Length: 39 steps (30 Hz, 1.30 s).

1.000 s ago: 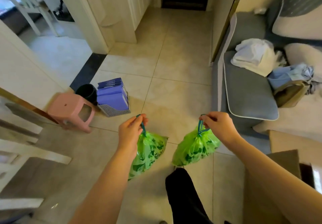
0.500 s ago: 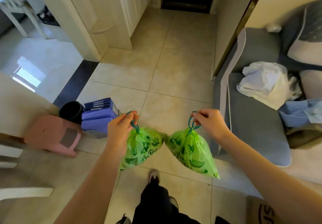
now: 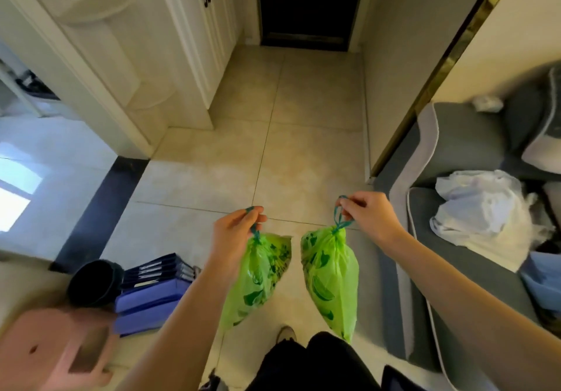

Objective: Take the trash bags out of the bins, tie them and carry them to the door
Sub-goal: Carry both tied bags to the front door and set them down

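I have my left hand point(image 3: 235, 232) pinched on the drawstring of the left bag point(image 3: 258, 278) and my right hand point(image 3: 368, 219) pinched on the loop of the right bag point(image 3: 329, 281), fingers closed on the strings. Both green bags are tied and hang free above the floor point(image 3: 303, 153), close to each other but apart, in front of my legs. The door point(image 3: 306, 1) is straight ahead, well apart. Risk, I judge: the grip is only fingertips on thin string, so a swing or a knock could slip a loop. The sofa point(image 3: 455, 147) edge is just beside the right bag and could snag it. Stool point(image 3: 57, 348), black bin point(image 3: 94, 281) and blue folders point(image 3: 151, 293) sit low left, off the path. The hallway looks open.
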Motion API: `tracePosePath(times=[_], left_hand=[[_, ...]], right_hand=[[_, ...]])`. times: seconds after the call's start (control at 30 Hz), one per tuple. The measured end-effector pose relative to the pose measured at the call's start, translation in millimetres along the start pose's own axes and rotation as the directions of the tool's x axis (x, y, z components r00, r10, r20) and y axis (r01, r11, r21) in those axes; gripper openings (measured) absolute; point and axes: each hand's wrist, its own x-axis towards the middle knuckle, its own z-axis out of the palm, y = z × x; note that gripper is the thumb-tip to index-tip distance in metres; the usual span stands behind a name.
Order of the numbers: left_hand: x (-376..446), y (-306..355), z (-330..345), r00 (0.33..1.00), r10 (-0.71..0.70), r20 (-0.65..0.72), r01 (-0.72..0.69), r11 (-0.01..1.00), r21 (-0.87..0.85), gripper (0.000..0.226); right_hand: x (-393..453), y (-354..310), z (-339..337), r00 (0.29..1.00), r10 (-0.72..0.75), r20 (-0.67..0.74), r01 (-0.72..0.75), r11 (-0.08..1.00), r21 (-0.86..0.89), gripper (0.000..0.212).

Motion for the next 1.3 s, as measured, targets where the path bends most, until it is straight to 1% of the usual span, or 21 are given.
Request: tracePosePath(times=[0.1,0.2,0.33,0.43,0.53,0.6,0.87,1.0,1.07,1.13,1.23,1.3], left_hand=[[50.8,30.4,20.8,1.000,0.016,0.017,-0.016,1.000,-0.019,0.015],[108.1,55.1,40.0,0.999,0.035,0.030,-0.035,0.999,-0.001,0.016],[188.9,84.6,65.2,0.998,0.057,0.004,-0.057,0.998,0.027,0.016],[240.9,111.0,87.0,0.998,0.061,-0.004,-0.061,0.998,0.016,0.017],[290.7,142.2,111.0,0.998,0.054,-0.020,-0.054,0.998,0.021,0.018],[330.9,164.0,124.4,0.999,0.043,-0.027,-0.042,0.999,0.029,0.018],[482.8,237.3,167.0,0.996,0.083,0.021,-0.084,0.995,0.053,0.014],[565.7,271.4,188.9,0.992,0.100,0.075,-0.104,0.993,0.053,0.016],[607.1,290.6,201.6,0.992,0.093,0.087,-0.098,0.994,0.051,0.018],[645.1,311.3,214.8,0.992,0.063,0.111,-0.069,0.996,0.055,0.017],[696.9,342.8,235.0,0.984,0.037,0.175,-0.046,0.998,0.046,0.016],[732.6,363.6,249.9,0.981,0.046,0.187,-0.057,0.997,0.055,0.016]], right_hand=[[54.8,-26.6,2.8,1.000,-0.001,-0.002,0.001,1.000,-0.010,0.031],[116.0,-47.2,6.3,1.000,-0.013,0.007,0.013,1.000,-0.011,0.029],[205.1,-65.1,7.8,1.000,-0.009,0.026,0.008,0.999,0.035,0.028],[268.3,-83.5,7.0,0.998,-0.016,0.054,0.013,0.998,0.057,0.029],[329.6,-107.7,4.0,0.995,-0.029,0.097,0.028,0.999,0.015,0.028],[372.7,-126.4,0.5,0.994,-0.038,0.098,0.039,0.999,-0.008,0.028],[531.2,-194.9,-4.5,0.992,-0.103,0.067,0.105,0.994,-0.022,0.022],[615.1,-222.4,-0.3,0.992,-0.124,0.036,0.126,0.991,-0.048,0.022],[658.7,-236.7,1.5,0.991,-0.133,0.015,0.134,0.989,-0.066,0.023],[700.0,-251.0,2.1,0.994,-0.107,-0.022,0.105,0.991,-0.082,0.022],[757.5,-271.9,2.7,0.993,-0.076,-0.089,0.069,0.995,-0.077,0.034],[796.3,-283.9,0.0,0.991,-0.074,-0.113,0.070,0.997,-0.045,0.036]])
